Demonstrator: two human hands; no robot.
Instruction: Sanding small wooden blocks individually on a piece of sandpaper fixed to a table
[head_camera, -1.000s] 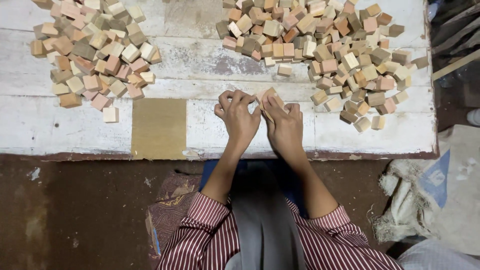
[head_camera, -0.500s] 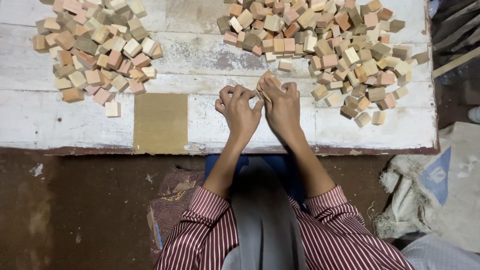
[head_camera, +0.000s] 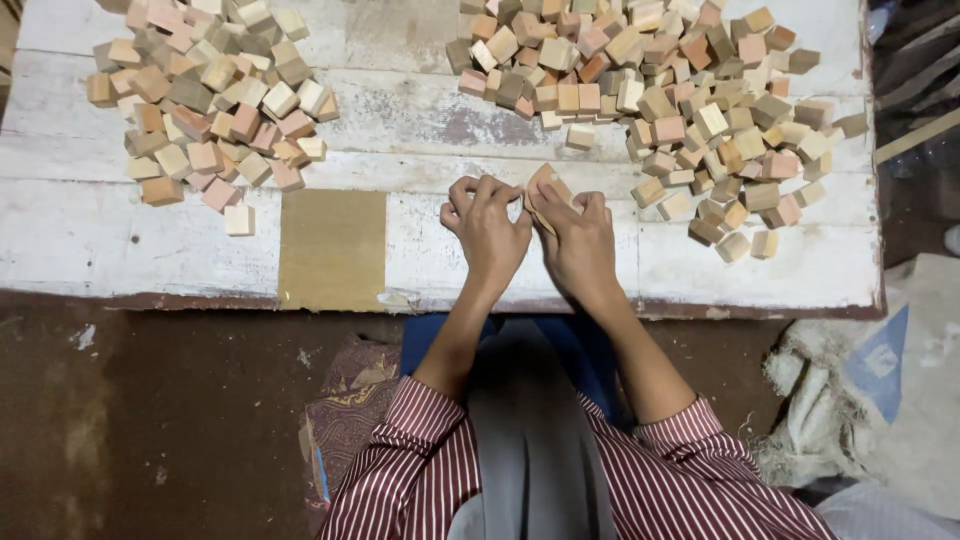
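At a whitewashed bench (head_camera: 120, 240), left hand (head_camera: 487, 232) and right hand (head_camera: 578, 240) pinch a small wooden block (head_camera: 543, 185), apparently sanding; a slip could scrape fingertips.

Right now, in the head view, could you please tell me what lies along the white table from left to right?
Left block pile → tan sheet → left hand → right hand → right block pile.

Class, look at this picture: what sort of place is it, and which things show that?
Probably a small woodcraft workshop: a worn white-painted workbench, two heaps of small wooden blocks, and both hands holding a wooden piece.
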